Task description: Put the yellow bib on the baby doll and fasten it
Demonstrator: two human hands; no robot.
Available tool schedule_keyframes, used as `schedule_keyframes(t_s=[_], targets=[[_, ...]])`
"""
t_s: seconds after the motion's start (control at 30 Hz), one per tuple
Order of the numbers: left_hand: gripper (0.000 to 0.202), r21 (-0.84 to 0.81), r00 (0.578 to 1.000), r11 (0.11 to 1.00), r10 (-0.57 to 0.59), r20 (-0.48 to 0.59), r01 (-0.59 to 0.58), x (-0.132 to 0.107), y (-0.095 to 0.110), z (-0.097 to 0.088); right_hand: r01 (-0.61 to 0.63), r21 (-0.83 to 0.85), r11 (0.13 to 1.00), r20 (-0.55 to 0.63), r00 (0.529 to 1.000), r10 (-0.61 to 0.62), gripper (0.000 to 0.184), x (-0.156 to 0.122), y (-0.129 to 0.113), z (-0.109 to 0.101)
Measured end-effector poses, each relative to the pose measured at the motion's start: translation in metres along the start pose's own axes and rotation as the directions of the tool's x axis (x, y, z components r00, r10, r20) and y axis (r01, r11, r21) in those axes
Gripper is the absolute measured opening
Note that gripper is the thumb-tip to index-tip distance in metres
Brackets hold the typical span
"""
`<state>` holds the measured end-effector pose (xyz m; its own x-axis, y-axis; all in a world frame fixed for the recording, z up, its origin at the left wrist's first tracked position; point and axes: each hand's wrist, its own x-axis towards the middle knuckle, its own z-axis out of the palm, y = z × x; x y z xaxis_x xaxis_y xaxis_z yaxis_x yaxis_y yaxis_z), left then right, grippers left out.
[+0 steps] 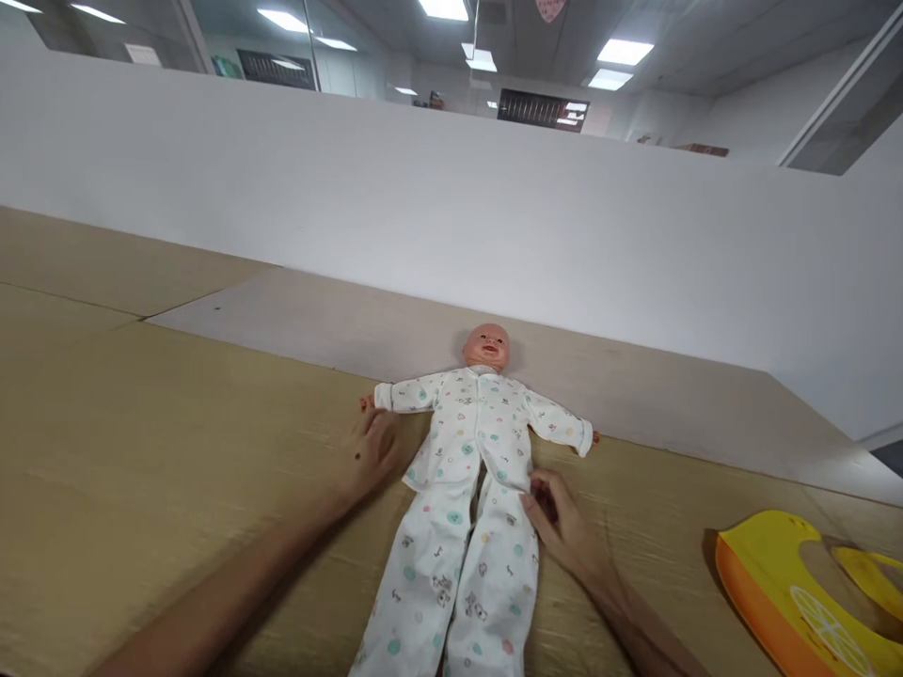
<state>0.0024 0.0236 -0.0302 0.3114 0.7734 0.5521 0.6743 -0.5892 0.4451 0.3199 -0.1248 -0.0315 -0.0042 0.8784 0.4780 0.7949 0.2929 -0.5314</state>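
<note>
A baby doll (486, 345) lies on its back with its arms spread and its head toward the wall. It wears a white patterned pajama top (458, 428), parted at the lower front, and matching pajama trousers (462, 583). Just below the doll's cuff on the left side is my left hand (377, 442), smeared by motion, so its grip is unclear. At the other side, my right hand (564, 522) rests against the trousers near the top's hem, thumb and fingers apart. The lower ends of the trousers run out of view.
On the right of the brown tabletop (176, 451) lies a yellow and orange bib (783, 583) with a citrus-slice print. A pale strip (339, 310) runs along the back, against a white wall (423, 207) with glass panes above.
</note>
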Motion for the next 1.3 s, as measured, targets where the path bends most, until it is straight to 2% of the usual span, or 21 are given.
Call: schedule_keyframes(t_s=[0.07,0.13,0.27,0.37,0.47,0.57,0.63,0.73,0.83,0.93,1.07,1.2,1.3], targets=[[0.033,0.168,0.998,0.985,0.041,-0.055,-0.031,0.02,-0.024,0.004,-0.004,0.003,1.0,-0.002,1.0,0.004,0.017,0.005,0.007,-0.003],[0.037,0.278,0.996,0.958,0.078,-0.032,-0.066,0.037,-0.045,0.009,-0.025,-0.006,1.0,-0.02,1.0,0.024,0.018,0.008,0.014,-0.005],[0.038,0.271,0.98,0.945,0.153,0.125,-0.182,0.058,-0.073,0.018,-0.056,-0.076,0.995,-0.062,0.997,0.052,0.017,0.011,0.027,-0.007],[0.039,0.272,0.978,0.944,0.147,0.15,-0.184,0.063,-0.082,0.022,-0.056,-0.172,0.983,-0.121,0.992,0.035,0.016,0.015,0.044,-0.011],[0.039,0.331,0.991,0.935,0.101,0.086,-0.124,0.064,-0.081,0.022,-0.081,-0.322,0.943,-0.247,0.969,-0.002,0.02,0.025,0.071,-0.017],[0.036,0.366,0.996,0.926,0.08,0.04,-0.089,0.062,-0.073,0.023,-0.135,-0.448,0.884,-0.332,0.943,-0.025,0.038,0.039,0.102,-0.021],[0.035,0.379,0.995,0.92,0.101,0.015,-0.099,0.063,-0.066,0.025,-0.14,-0.47,0.871,-0.313,0.95,-0.016,0.054,0.046,0.118,-0.022],[0.044,0.37,0.987,0.917,0.161,0.004,-0.151,0.066,-0.055,0.03,-0.111,-0.451,0.886,-0.211,0.977,0.016,0.073,0.051,0.131,-0.021],[0.049,0.368,0.985,0.914,0.164,0.053,-0.172,0.07,-0.048,0.037,-0.083,-0.425,0.901,-0.128,0.991,0.031,0.063,0.05,0.134,-0.02],[0.046,0.423,0.993,0.899,0.1,0.061,-0.116,0.071,-0.047,0.042,-0.087,-0.419,0.904,-0.165,0.986,0.018,0.053,0.049,0.135,-0.021],[0.048,0.466,0.999,0.884,0.029,0.039,-0.044,0.071,-0.044,0.041,-0.123,-0.452,0.883,-0.192,0.981,0.039,0.052,0.049,0.136,-0.023],[0.049,0.495,0.999,0.868,0.005,0.031,-0.02,0.07,-0.038,0.04,-0.178,-0.519,0.836,-0.237,0.97,0.06,0.051,0.05,0.127,-0.019],[0.049,0.527,0.999,0.85,0.012,0.036,-0.029,0.068,-0.036,0.041,-0.16,-0.595,0.787,-0.226,0.974,0.027,0.061,0.057,0.115,-0.012]])
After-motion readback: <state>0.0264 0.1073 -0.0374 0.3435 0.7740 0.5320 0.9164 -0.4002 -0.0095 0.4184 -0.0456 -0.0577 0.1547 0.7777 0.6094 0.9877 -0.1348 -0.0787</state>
